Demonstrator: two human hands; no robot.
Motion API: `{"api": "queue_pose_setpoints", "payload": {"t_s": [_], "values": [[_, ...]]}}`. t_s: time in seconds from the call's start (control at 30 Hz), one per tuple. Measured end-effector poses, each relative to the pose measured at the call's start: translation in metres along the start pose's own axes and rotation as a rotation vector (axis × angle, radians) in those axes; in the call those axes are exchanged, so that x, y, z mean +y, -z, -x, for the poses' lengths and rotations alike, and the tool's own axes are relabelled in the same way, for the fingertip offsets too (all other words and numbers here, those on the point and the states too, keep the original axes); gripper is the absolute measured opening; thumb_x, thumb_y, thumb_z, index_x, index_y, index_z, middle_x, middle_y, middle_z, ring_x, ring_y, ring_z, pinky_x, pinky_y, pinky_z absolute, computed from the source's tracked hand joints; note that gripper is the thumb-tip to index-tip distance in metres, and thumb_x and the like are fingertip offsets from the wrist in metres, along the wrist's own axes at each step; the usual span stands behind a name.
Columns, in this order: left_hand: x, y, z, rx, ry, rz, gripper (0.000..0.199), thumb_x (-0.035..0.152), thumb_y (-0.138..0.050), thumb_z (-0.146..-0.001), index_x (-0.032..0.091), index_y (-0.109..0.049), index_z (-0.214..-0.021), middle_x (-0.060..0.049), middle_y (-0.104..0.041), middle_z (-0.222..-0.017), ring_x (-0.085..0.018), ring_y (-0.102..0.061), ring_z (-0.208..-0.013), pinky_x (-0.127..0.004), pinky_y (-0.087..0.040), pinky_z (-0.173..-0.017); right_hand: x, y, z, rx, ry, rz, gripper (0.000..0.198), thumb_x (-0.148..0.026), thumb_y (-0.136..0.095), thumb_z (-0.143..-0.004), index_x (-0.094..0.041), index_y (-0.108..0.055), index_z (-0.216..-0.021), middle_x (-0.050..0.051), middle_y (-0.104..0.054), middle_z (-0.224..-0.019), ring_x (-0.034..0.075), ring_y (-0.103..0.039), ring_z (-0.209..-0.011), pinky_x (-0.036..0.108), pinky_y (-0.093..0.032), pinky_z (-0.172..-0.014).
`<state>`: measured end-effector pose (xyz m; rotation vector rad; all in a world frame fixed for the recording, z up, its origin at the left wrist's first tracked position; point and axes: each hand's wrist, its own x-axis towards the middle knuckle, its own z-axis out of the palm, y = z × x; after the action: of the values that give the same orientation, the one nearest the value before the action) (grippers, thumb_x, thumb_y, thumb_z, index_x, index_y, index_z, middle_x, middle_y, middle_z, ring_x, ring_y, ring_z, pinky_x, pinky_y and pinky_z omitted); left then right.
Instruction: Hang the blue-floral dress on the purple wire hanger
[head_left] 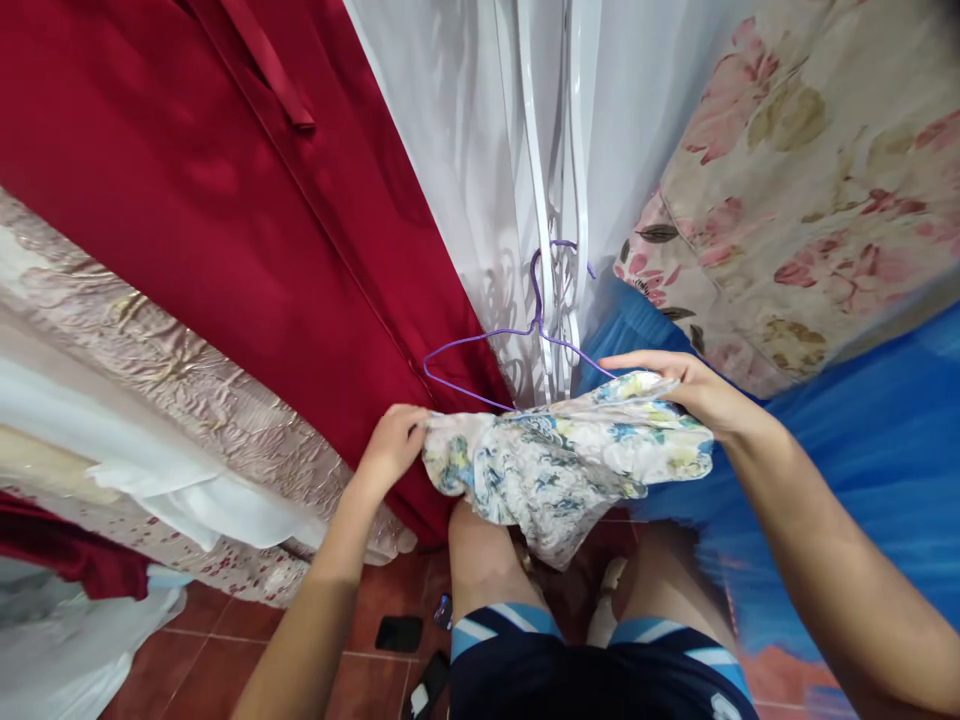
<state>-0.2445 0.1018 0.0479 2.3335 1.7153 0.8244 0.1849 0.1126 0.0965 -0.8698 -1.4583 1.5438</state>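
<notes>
My left hand [391,443] grips the left end of a white cloth with blue and yellow flowers [562,460]. At the cloth's right end my right hand [686,388] pinches the upper edge. The cloth is stretched between both hands and droops over my knees. A purple wire hanger [517,335] hangs just behind the cloth, its hook caught on white window bars [559,200]. The hanger's lower bar is hidden behind the cloth.
A dark red curtain [225,200] hangs at the left, and a sheer white curtain [465,150] covers the window. Floral fabric [810,170] and blue cloth [862,440] lie at the right. Pale crinkled fabrics [150,400] pile at the left. A black phone [398,633] lies on the red tile floor.
</notes>
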Motion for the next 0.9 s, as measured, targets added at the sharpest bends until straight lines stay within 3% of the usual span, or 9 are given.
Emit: {"api": "queue_pose_setpoints", "payload": {"t_s": [0.1,0.2,0.33,0.4,0.5,0.6,0.7,0.83,0.9], "values": [[-0.005,0.007,-0.038,0.177,0.039,-0.021,0.032,0.009,-0.041,-0.077,0.019,-0.069,-0.089,-0.009,-0.073,-0.105,-0.027,-0.058,-0.103,-0.040,-0.043,-0.097,-0.006,-0.004,0.000,0.047,-0.010,0.018,0.042,-0.025,-0.079,-0.068,-0.020,-0.078,-0.110,0.005,-0.080,-0.097,0.022,-0.075,-0.079,0.029,-0.058,-0.066],[0.019,0.014,-0.074,0.354,0.048,0.069,0.032,0.007,-0.041,-0.080,0.018,-0.068,-0.093,-0.008,-0.071,-0.116,-0.026,-0.056,-0.112,-0.040,-0.040,-0.104,-0.010,-0.004,-0.002,0.073,-0.011,0.020,0.039,-0.028,-0.082,-0.067,-0.019,-0.080,-0.104,0.005,-0.080,-0.101,0.025,-0.075,-0.091,0.032,-0.060,-0.075],[0.061,0.016,-0.098,0.148,-0.024,0.522,0.030,0.019,-0.046,-0.089,0.018,-0.060,-0.116,-0.009,-0.068,-0.124,-0.022,-0.064,-0.109,-0.034,-0.051,-0.091,-0.011,0.004,-0.001,0.037,-0.080,0.028,0.043,-0.031,-0.080,-0.072,-0.017,-0.076,-0.112,0.006,-0.080,-0.101,0.024,-0.074,-0.088,0.031,-0.058,-0.075],[0.071,0.011,-0.096,0.048,-0.063,0.622,0.039,0.019,-0.049,-0.088,0.019,-0.054,-0.127,-0.011,-0.064,-0.132,-0.021,-0.066,-0.108,-0.031,-0.053,-0.088,-0.006,0.010,0.002,0.063,-0.087,0.081,0.049,-0.032,-0.076,-0.077,-0.018,-0.070,-0.123,0.006,-0.078,-0.104,0.022,-0.073,-0.085,0.029,-0.056,-0.071],[0.065,-0.001,-0.082,0.193,-0.044,0.549,0.042,0.019,-0.057,-0.085,0.018,-0.056,-0.127,-0.011,-0.064,-0.129,-0.017,-0.068,-0.097,-0.028,-0.052,-0.088,0.014,0.017,0.016,0.332,0.064,0.209,0.052,-0.034,-0.076,-0.080,-0.022,-0.065,-0.129,0.006,-0.072,-0.116,0.020,-0.068,-0.094,0.027,-0.053,-0.073],[0.053,-0.012,-0.064,0.328,0.005,0.452,0.025,0.028,-0.063,-0.088,0.016,-0.065,-0.110,-0.007,-0.071,-0.105,-0.017,-0.068,-0.091,-0.026,-0.051,-0.083,0.043,0.015,0.040,0.549,0.199,0.276,0.032,-0.047,-0.065,-0.090,-0.020,-0.071,-0.106,0.004,-0.071,-0.101,0.020,-0.063,-0.089,0.026,-0.049,-0.069],[0.052,-0.013,-0.051,0.410,0.046,0.333,0.016,0.030,-0.064,-0.089,0.016,-0.070,-0.094,-0.002,-0.071,-0.085,-0.015,-0.064,-0.078,-0.023,-0.048,-0.071,0.058,0.007,0.060,0.622,0.252,0.361,0.039,-0.051,-0.058,-0.094,-0.020,-0.062,-0.071,-0.001,-0.055,-0.066,0.015,-0.048,-0.061,0.026,-0.037,-0.054],[0.062,-0.001,-0.046,0.540,0.025,0.194,0.014,0.027,-0.063,-0.089,0.017,-0.072,-0.091,0.000,-0.070,-0.082,-0.013,-0.061,-0.072,-0.023,-0.046,-0.071,0.027,-0.010,0.056,0.829,0.438,0.434,0.037,-0.047,-0.064,-0.092,-0.020,-0.058,-0.067,-0.003,-0.044,-0.060,0.013,-0.036,-0.055,0.027,-0.028,-0.050],[0.062,-0.001,-0.047,0.536,0.040,0.177,0.016,0.026,-0.060,-0.091,0.018,-0.071,-0.097,0.000,-0.069,-0.086,-0.014,-0.061,-0.075,-0.023,-0.046,-0.073,-0.002,-0.026,0.045,0.817,0.470,0.445,0.036,-0.047,-0.063,-0.093,-0.020,-0.059,-0.070,-0.003,-0.045,-0.060,0.013,-0.038,-0.055,0.026,-0.029,-0.050]]}}
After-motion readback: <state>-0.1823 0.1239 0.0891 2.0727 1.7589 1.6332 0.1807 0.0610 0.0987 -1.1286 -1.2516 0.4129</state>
